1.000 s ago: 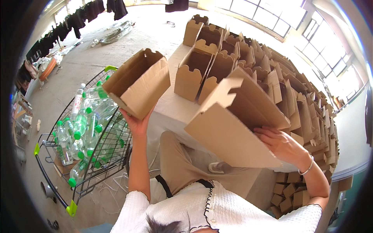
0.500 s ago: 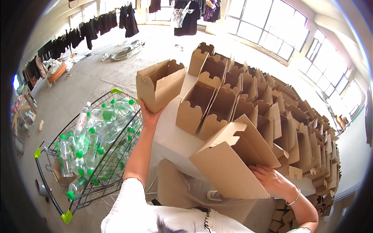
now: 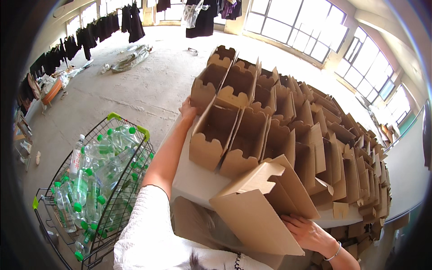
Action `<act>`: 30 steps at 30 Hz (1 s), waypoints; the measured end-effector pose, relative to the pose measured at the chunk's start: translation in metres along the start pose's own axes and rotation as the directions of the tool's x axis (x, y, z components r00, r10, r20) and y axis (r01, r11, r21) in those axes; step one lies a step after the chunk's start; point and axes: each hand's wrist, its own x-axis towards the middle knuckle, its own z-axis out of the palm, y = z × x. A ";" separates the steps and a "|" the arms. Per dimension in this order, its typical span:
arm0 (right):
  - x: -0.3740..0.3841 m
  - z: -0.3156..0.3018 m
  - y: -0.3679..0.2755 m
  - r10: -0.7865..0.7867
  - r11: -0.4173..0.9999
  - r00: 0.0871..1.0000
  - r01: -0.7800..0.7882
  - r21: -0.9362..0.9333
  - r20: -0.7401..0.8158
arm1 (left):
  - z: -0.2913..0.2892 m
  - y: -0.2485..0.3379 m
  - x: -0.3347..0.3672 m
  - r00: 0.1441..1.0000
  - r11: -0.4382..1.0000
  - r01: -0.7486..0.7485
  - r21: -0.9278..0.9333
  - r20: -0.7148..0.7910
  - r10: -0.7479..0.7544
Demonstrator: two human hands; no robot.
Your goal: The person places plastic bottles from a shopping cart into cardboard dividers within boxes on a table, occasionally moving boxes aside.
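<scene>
At the left end of the rows, my left hand [image 3: 188, 108] grips the lower left side of a set-up cardboard box [image 3: 208, 85] with a notched rim; its fingers are partly hidden. This box stands beside other open boxes on the table. Low in front of my body, my right hand [image 3: 306, 231] holds a partly folded cardboard box [image 3: 258, 216] by its right side. That box is tilted, with one broad panel facing me and its flaps standing apart. My right thumb and some fingertips are hidden by the cardboard.
Rows of open cardboard boxes [image 3: 240, 130] crowd the white table [image 3: 191, 184], with many flatter ones at the right. A wire shopping cart [image 3: 114, 193] of green-capped plastic bottles [image 3: 81, 189] stands left of me. Dark clothes [image 3: 92, 38] hang at the back.
My left hand has carried its box away from me, from above the table's left edge to the row's left end. The right hand still holds the partly folded box, and the view has shifted.
</scene>
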 end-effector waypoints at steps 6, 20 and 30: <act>0.013 0.000 -0.004 -0.028 1.000 0.999 0.028 0.008 -0.016 | -0.031 -0.022 -0.026 0.984 0.938 0.015 -0.347 0.171 0.047; 0.081 0.009 0.029 -0.168 0.967 0.960 0.116 -0.226 -0.225 | -0.193 0.096 -0.390 0.685 0.669 -0.728 -0.151 -0.204 0.700; 0.091 0.003 0.038 -0.195 0.978 0.935 0.163 -0.129 -0.296 | -0.167 0.152 -0.416 0.392 0.214 -0.848 0.486 0.301 0.869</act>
